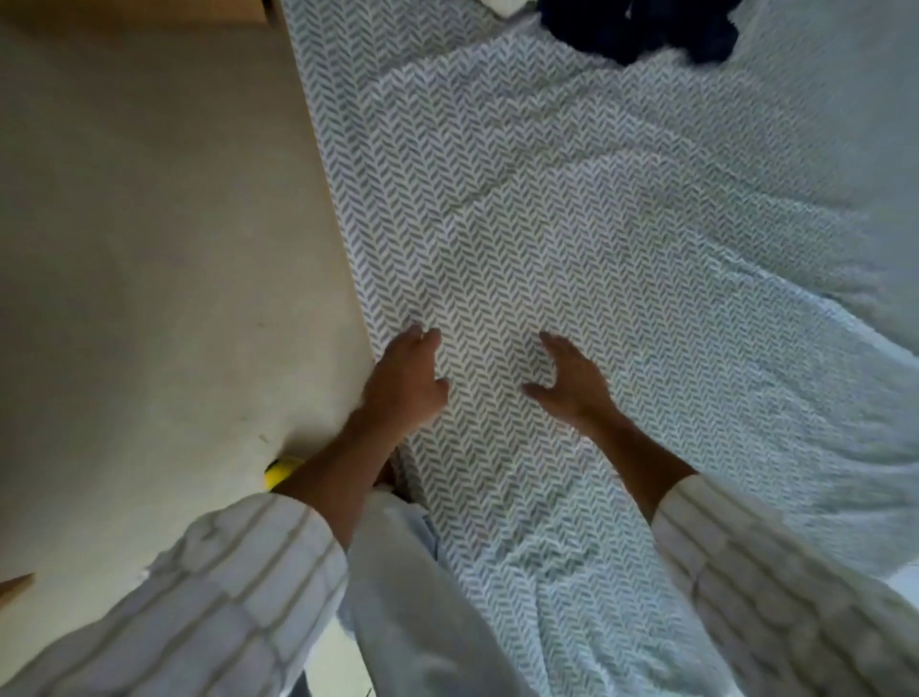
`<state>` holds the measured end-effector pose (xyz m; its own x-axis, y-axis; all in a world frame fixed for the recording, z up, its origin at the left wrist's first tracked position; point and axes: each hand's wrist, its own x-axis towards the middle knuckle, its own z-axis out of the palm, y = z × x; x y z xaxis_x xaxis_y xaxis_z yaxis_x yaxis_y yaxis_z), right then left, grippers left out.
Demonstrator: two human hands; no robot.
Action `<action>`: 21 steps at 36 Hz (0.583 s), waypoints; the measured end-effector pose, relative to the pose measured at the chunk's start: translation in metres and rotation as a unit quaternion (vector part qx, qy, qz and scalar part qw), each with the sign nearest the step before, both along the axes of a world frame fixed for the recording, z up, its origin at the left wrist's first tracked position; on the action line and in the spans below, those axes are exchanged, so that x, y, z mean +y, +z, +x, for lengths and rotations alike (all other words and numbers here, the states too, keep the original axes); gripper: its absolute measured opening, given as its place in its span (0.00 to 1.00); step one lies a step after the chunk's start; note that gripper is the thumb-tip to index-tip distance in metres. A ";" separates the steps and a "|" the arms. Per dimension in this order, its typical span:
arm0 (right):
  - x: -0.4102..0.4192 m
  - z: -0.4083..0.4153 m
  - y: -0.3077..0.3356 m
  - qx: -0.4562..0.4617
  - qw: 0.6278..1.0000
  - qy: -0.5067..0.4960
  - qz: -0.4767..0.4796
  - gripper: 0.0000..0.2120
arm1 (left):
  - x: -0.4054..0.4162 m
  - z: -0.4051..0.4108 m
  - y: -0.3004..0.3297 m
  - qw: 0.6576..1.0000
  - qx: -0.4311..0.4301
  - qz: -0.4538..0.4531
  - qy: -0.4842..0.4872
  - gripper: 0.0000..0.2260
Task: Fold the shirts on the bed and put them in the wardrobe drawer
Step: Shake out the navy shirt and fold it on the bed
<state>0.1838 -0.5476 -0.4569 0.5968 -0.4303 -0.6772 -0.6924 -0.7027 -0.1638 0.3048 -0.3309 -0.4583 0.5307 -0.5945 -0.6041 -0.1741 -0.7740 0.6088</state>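
Over on the far left it's just the pale floor [149, 248], with a bit of something brown poking in at the bottom edge [15, 587] and a small yellow thing [281, 470] peeking out from under my left forearm, can't tell what it is. My left sleeve [224, 597] is the white striped one, pushed up my arm. My left hand [405, 383] sits right at the edge of the bed [348, 224], fingers loosely bent and relaxed, not gripping anything, fingertips about at the sheet. The frame's a bit blurry so I honestly can't tell if they're pressing down or just above it. Moving right, the herringbone sheet [547, 224] covers the whole mattress, white with grey-green chevrons, rumpled into long creases. My right hand [567, 378] is just beside the left one with a patch of sheet between them, fingers spread and open, thumb out to the side, palm down over the fabric, holding nothing. Right sleeve [771, 587] is the same striped shirt. As for the shirts, the only clothing I can make out is a dark navy pile [641, 30] at the far end of the bed, top right-ish, well apart from both hands, with a scrap of something white [502, 5] next to it at the very top edge.
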 end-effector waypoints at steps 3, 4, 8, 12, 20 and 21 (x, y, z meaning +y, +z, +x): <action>0.001 -0.001 -0.026 0.014 0.998 0.032 -0.045 0.45 | -0.004 -0.009 -0.023 0.997 -0.062 0.030 -0.029 0.28; 0.005 -0.001 -0.030 0.016 0.998 0.034 -0.053 0.44 | -0.004 -0.010 -0.027 0.994 -0.093 0.043 -0.039 0.26; 0.011 0.001 -0.031 0.041 0.996 0.062 -0.056 0.43 | -0.010 -0.010 -0.031 0.983 -0.155 0.079 -0.062 0.22; 0.003 0.005 -0.029 0.073 0.988 0.110 -0.083 0.43 | -0.023 -0.011 -0.023 0.984 -0.157 0.075 -0.030 0.18; -0.016 0.003 -0.048 -0.009 0.977 0.179 -0.116 0.42 | -0.068 0.001 -0.022 0.957 -0.197 0.200 0.067 0.24; -0.018 0.003 -0.050 -0.028 0.977 0.185 -0.107 0.41 | -0.075 -0.001 -0.021 0.951 -0.201 0.222 0.080 0.26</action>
<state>0.1872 -0.5654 -0.5073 0.7716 -0.3064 -0.5575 -0.3795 -0.9250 -0.0168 0.3040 -0.4060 -0.4796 0.8340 -0.2199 -0.5061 -0.1811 -0.9754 0.1254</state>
